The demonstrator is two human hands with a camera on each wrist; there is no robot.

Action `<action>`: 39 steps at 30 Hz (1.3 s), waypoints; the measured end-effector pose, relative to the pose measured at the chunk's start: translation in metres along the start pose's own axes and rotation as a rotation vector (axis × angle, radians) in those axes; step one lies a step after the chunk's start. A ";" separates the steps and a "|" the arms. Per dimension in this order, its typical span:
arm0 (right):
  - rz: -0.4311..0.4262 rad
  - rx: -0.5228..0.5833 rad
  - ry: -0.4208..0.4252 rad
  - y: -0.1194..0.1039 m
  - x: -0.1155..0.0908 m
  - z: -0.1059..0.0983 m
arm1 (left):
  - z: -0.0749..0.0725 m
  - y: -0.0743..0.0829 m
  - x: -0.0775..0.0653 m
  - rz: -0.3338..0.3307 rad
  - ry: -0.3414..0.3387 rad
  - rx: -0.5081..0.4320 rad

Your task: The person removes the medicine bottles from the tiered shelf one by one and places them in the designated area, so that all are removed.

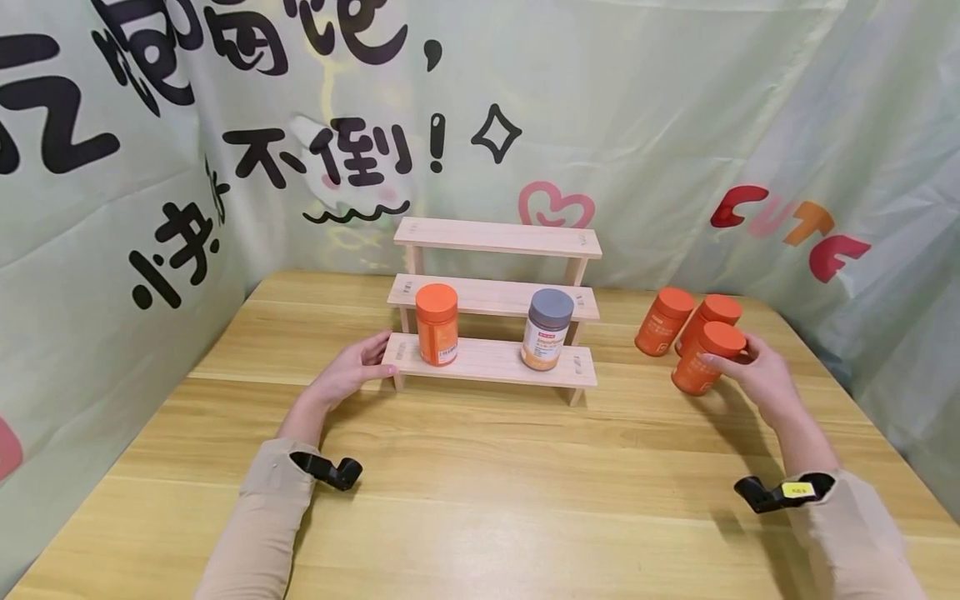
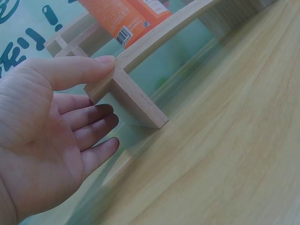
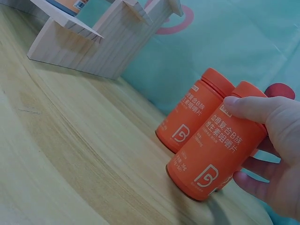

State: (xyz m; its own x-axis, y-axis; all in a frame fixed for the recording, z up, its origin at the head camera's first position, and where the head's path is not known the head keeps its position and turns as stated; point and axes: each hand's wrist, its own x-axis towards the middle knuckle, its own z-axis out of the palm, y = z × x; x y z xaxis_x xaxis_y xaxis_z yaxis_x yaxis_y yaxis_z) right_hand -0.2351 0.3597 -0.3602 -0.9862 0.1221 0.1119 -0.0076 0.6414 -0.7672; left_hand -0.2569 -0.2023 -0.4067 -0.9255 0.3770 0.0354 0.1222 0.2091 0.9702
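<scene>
My left hand (image 1: 352, 371) pinches the left end of the lowest step of a three-tier wooden display shelf (image 1: 487, 369). In the left wrist view the thumb (image 2: 89, 71) lies on the board's edge, with the other fingers beneath it. On that step stand an orange supplement bottle (image 1: 437, 327) at the left and a grey-lidded bottle (image 1: 547, 331) at the right. Over to the right, my right hand (image 1: 761, 379) grips an orange bottle (image 3: 215, 143) with white lettering, thumb across its front near the lid. Two more orange bottles (image 1: 664, 322) (image 1: 708, 315) are close behind the gripped one.
The wooden table (image 1: 480, 492) stretches forward to a printed curtain (image 1: 637, 125) hanging behind the shelf. The upper two tiers (image 1: 495, 237) of the shelf hold no bottles. Black camera mounts (image 1: 330, 471) are strapped to both wrists.
</scene>
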 end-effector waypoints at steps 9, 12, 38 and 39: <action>-0.017 0.067 0.012 0.003 0.000 0.001 | 0.000 0.002 0.000 -0.001 0.004 -0.005; -0.020 0.084 0.016 0.002 -0.001 0.001 | 0.000 0.002 -0.001 -0.003 0.003 0.000; -0.040 0.149 -0.002 -0.001 -0.004 -0.004 | 0.000 -0.001 0.000 0.016 -0.010 0.013; -0.039 0.158 -0.003 -0.003 -0.004 -0.006 | 0.000 -0.001 0.000 0.017 -0.010 0.010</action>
State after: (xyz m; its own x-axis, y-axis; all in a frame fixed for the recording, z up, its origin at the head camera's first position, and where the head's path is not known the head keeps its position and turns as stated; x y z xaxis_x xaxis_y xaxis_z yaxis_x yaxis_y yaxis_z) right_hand -0.2302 0.3620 -0.3547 -0.9851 0.0972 0.1417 -0.0714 0.5185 -0.8521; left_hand -0.2566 -0.2025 -0.4075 -0.9198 0.3893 0.0494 0.1416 0.2119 0.9670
